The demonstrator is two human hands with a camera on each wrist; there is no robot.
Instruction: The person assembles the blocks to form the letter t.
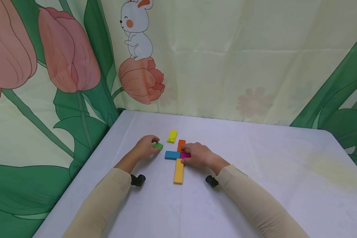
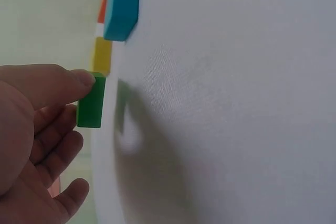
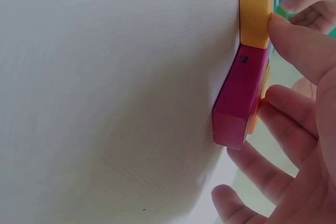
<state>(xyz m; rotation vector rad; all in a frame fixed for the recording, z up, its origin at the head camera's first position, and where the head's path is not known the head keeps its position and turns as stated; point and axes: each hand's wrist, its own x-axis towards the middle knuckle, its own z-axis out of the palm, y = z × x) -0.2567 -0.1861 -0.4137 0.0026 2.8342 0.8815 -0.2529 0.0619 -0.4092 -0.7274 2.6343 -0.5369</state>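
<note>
A curtain [image 1: 208, 66] printed with large tulips is hanging behind the bench [image 1: 270, 165]. At the left, the left hand [image 1: 145, 146] is pinching a green block [image 1: 158, 145] between thumb and forefinger. The head view is showing mostly the back of this hand; the left wrist view is revealing the other fingers curling loosely below the block, and a shadow falling on the white surface beside it.

Farther right, a yellow block [image 1: 172, 136] is lying apart, beyond the others. A blue block [image 1: 172, 155] is lying crosswise, meeting the end of a magenta block [image 1: 185, 155]. Near that join, an amber block [image 1: 178, 173] is pointing toward the person and an orange block [image 1: 180, 144] is pointing away.

At the right, the right hand [image 1: 198, 155] is spanning the magenta block, its thumb and forefinger standing wide apart; the thumb is touching the amber block and the forefinger is resting at the orange one. The hand is partly covering the magenta block in the head view, while the right wrist view is showing its long side, bearing a small dark mark, and its near end.
</note>
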